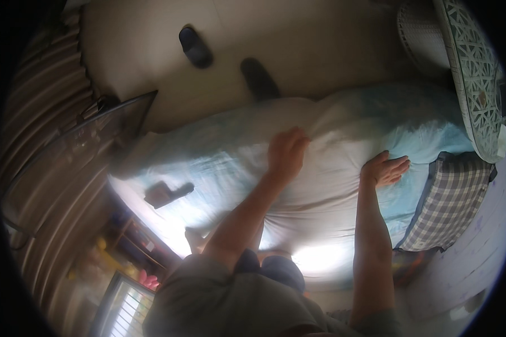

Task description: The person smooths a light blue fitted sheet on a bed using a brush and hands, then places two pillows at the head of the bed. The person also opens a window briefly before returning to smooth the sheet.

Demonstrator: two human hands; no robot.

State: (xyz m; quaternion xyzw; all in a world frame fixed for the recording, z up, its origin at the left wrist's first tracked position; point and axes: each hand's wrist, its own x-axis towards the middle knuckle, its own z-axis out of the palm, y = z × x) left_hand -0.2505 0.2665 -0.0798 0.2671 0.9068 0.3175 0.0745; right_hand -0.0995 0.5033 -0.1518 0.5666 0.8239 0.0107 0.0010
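A pale blue and cream bed sheet (329, 177) stretches over the bed below me, with creases running between my arms. My left hand (289, 151) is at the middle of the sheet with its fingers curled; whether they pinch the fabric is hidden. Further right, my right hand (386, 169) rests palm down on the sheet, fingers spread and holding nothing. A grey checked pillow (451, 202) lies just right of that hand. To the left, a dark flat object with a short handle (164, 194), possibly a bed brush, lies on the sheet.
Two dark slippers (196, 48) (260, 79) are on the floor (152, 54) beyond the bed. A lattice-patterned tabletop (474, 76) and a white woven seat (423, 38) stand at the upper right. At left are a dark screen (80, 141) and a brown curtain (46, 185).
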